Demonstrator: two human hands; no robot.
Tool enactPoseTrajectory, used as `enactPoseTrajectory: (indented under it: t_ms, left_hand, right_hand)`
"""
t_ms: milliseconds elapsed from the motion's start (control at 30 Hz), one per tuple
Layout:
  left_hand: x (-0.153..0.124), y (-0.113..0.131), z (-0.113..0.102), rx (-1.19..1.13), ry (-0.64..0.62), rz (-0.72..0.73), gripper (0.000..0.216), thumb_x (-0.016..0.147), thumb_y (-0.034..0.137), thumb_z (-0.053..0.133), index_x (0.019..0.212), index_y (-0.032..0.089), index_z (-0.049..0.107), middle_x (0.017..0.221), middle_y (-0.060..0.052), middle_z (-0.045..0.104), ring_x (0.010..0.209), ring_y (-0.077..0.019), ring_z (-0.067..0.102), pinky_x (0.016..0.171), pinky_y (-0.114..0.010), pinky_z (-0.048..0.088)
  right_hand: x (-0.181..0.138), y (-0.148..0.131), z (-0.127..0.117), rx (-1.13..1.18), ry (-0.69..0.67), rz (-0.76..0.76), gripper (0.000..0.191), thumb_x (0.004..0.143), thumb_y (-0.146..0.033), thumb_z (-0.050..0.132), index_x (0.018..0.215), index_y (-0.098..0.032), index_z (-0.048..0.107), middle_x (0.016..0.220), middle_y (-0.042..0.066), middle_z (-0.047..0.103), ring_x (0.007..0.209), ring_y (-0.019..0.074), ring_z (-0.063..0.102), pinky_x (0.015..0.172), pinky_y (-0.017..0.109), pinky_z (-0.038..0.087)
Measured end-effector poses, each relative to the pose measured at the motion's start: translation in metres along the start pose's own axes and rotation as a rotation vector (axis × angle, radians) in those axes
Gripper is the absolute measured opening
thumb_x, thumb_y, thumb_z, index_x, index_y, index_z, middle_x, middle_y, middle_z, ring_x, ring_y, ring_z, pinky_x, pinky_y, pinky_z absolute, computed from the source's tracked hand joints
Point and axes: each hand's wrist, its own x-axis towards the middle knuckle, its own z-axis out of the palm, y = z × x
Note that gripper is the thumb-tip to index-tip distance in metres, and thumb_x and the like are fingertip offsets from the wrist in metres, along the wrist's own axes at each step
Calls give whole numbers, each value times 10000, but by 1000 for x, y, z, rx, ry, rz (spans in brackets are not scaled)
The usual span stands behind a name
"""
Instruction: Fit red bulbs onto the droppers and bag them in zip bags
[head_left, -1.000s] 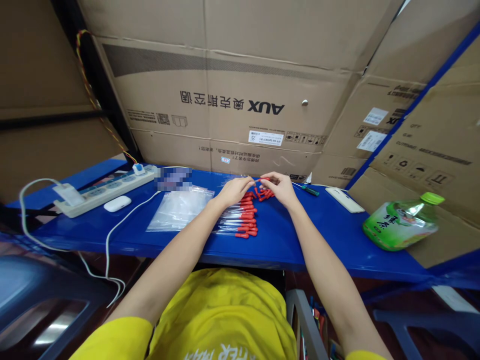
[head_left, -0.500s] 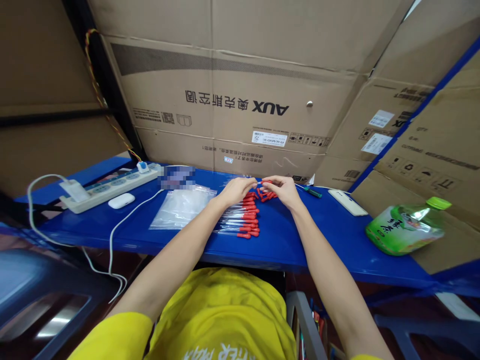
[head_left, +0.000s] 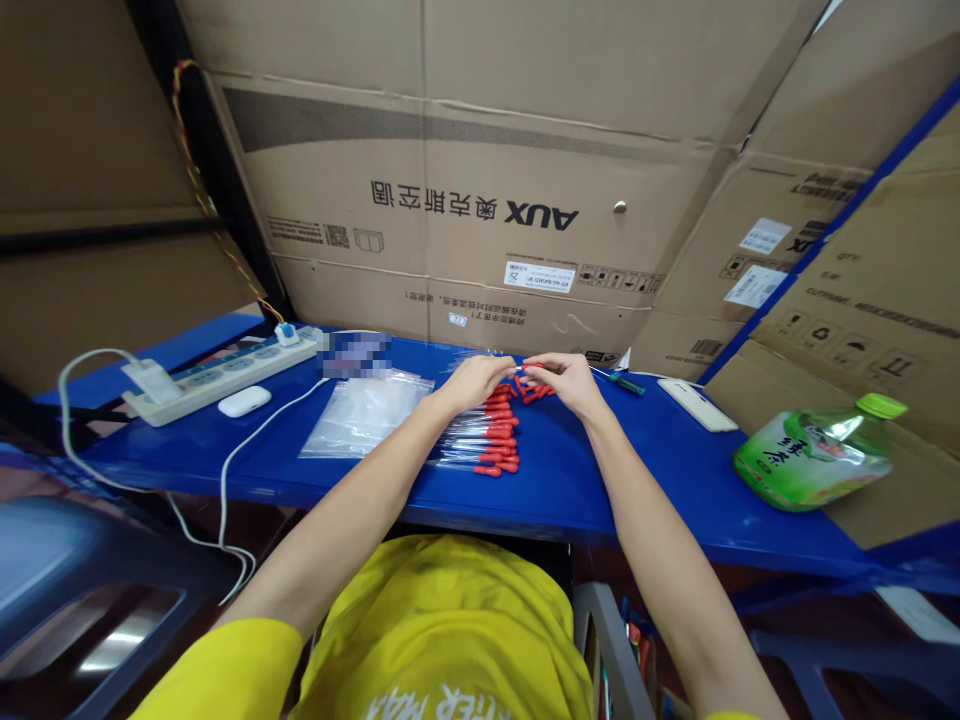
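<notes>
My left hand [head_left: 475,380] is closed, pinching a thin clear tube [head_left: 518,369] that shows only at the fingertips. Facing it, my right hand [head_left: 568,380] grips a red rubber bulb [head_left: 533,366], whose end meets or nearly meets the tube; the fingers hide the exact contact. Below my left hand lies a row of droppers [head_left: 499,433], clear stems pointing left and red bulbs right. Several loose red bulbs [head_left: 534,390] sit under my right fingers. Behind my left hand, more thin clear tubes [head_left: 472,356] are partly hidden.
Left on the blue table [head_left: 570,490] are clear plastic bags [head_left: 364,415], a white earphone case [head_left: 244,401] and a power strip [head_left: 232,377] with cables. A green-handled screwdriver [head_left: 626,384], a white phone [head_left: 696,404] and a green bottle [head_left: 814,455] lie right. Cardboard [head_left: 465,240] stands behind.
Both hands stay almost in place, fingertips still together over the tube and bulb. The camera view has shifted very slightly.
</notes>
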Motion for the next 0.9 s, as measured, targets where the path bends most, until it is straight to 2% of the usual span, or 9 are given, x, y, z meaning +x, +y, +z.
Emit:
enactPoseTrajectory:
  t_ms: [300,467,600,767,900]
  left_hand:
    - [1,2,1,-29,-13,9,388,1110,401,378,988,195,683,869,-68,722,777,-199,644,729,-280,398]
    - [3,4,4,-94,23,26,407,1117,409,377,962,181,675,865,-63,727,773,-188,640,740,-276,417]
    - [7,7,6,-138,87,2,388,1115,410,403,988,173,683,909,-68,747,802,-191,659,765,-280,441]
    - [7,8,5,-127,91,-1,347,1107,419,444,1070,190,701,1024,-78,770,914,-212,693,837,-299,468]
    - [3,5,1,-81,133,-65,342,1100,452,459,1096,202,693,1022,-71,765,920,-215,687,835,-306,477]
  right_hand:
    - [-1,-5,-4,-18,-52,23,498,649,-557,961,947,-176,847,832,98,832,811,300,828,804,429,702]
    - [-1,-8,4,-20,-90,10,529,648,-565,957,989,-179,837,882,96,841,816,301,827,789,421,704]
    - [0,-9,8,-65,-38,-46,556,670,-593,936,1036,-189,828,856,79,835,769,289,815,751,413,698]
    - [-1,-12,1,-126,9,-76,540,726,-601,902,1097,-221,802,748,42,798,670,258,778,715,398,675]
    - [0,-14,-3,-109,17,-80,493,743,-647,873,969,-220,774,768,44,789,666,239,767,683,372,656]
